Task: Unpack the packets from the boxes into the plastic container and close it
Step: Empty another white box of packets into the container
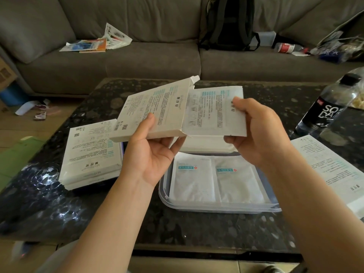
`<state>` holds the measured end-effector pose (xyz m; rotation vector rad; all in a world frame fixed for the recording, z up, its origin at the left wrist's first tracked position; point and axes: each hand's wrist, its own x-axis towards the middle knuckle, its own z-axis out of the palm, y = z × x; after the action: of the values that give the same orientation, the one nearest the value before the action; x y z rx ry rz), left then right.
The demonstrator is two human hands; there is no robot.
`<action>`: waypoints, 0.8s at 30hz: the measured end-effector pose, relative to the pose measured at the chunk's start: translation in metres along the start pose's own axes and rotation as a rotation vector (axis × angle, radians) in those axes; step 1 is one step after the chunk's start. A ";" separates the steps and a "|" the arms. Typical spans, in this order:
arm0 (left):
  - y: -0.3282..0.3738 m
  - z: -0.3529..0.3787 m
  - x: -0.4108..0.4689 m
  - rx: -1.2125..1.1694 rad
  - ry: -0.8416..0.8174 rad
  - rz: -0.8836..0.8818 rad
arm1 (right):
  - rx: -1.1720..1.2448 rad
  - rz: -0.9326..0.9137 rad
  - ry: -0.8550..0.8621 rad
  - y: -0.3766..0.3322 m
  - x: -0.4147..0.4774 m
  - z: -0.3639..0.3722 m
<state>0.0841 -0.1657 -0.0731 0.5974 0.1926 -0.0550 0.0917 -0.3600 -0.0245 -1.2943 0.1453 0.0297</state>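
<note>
My left hand (151,146) grips a flat white box (157,109) from below, thumb on top, its open end to the right. My right hand (256,127) pinches a stack of white packets (214,113) that sticks halfway out of that end. Both are held above the clear plastic container (167,196) on the dark table. Two white packets (216,180) lie side by side inside it. A white lid-like piece (206,145) lies at the container's far edge, partly hidden by my hands. Two more white boxes (90,152) are stacked to the left.
A black soda bottle (327,109) stands at the right, with a flat white box or sheet (331,168) in front of it. Past the dark table (197,227) is a grey sofa (149,62) with papers, a black backpack (230,24) and clutter.
</note>
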 end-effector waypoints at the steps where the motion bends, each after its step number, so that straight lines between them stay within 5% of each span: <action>1: 0.001 0.000 0.000 -0.009 0.003 0.001 | 0.031 0.004 0.013 -0.002 0.000 -0.001; 10: 0.005 -0.002 0.000 -0.003 0.012 0.053 | 0.212 -0.088 0.242 -0.011 -0.007 -0.018; 20: -0.002 0.004 -0.005 0.050 -0.013 0.051 | -0.202 -0.186 0.376 0.000 -0.039 -0.029; 24: -0.007 0.005 -0.008 0.067 -0.036 0.040 | -0.253 -0.074 0.346 0.013 -0.046 -0.029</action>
<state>0.0761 -0.1740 -0.0715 0.6660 0.1444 -0.0334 0.0425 -0.3816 -0.0389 -1.5498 0.3992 -0.2473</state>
